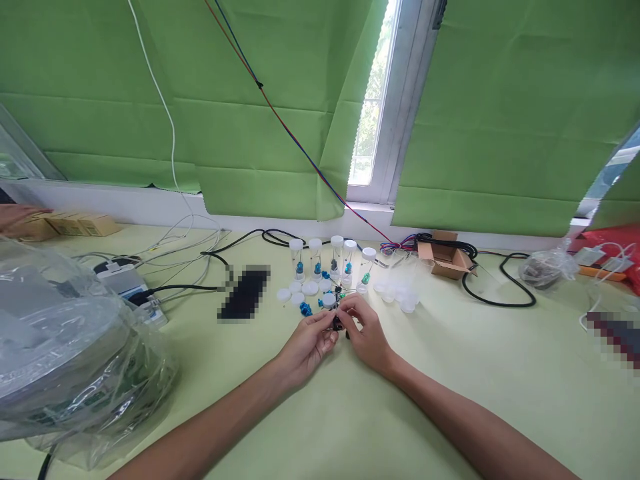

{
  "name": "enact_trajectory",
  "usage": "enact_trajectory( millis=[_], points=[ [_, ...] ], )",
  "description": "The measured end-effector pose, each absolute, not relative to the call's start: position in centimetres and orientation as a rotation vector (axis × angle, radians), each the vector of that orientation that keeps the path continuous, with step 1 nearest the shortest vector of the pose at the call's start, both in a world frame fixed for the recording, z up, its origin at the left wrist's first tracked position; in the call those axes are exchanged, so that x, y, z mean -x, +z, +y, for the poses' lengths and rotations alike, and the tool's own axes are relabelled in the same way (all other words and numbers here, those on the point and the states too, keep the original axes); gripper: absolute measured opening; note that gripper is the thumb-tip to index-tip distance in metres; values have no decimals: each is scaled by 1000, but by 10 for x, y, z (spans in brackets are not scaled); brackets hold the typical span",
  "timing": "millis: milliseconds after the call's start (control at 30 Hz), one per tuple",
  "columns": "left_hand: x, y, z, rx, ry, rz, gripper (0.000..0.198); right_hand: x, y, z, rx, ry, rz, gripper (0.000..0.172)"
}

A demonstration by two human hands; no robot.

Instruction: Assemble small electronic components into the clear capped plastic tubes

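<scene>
My left hand (313,340) and my right hand (365,330) meet at the middle of the table, fingers closed around a small black piece (337,323). Its kind is too small to make out. Just beyond my fingertips lie a blue figure-like piece (305,309) and several round white caps (310,288). Behind these stands a row of clear tubes with white lids, among them one at the left (297,257) with a blue piece inside and one at the right (368,267) with a green piece inside.
Clear plastic cups (407,303) lie right of the tubes, before an open cardboard box (445,259) and a black cable (500,303). A large plastic-wrapped object (75,360) takes up the left side, near a power strip (145,303) and a blurred-out dark rectangle (245,293).
</scene>
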State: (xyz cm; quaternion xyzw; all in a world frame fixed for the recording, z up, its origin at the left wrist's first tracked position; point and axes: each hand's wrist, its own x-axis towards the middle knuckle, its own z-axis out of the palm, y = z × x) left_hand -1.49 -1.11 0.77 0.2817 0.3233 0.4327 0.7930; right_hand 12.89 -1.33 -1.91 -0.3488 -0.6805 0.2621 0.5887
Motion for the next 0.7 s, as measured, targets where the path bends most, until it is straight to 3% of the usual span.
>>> enact_trajectory(
  millis=[367, 700],
  points=[
    [16, 5, -10, -646, 938, 683, 5, -128, -18, -16, 831, 598, -1583, 9],
    [26, 21, -3, -774, 1000, 734, 17, -159, -13, 2, 1104, 320, -1827, 12]
  ],
)
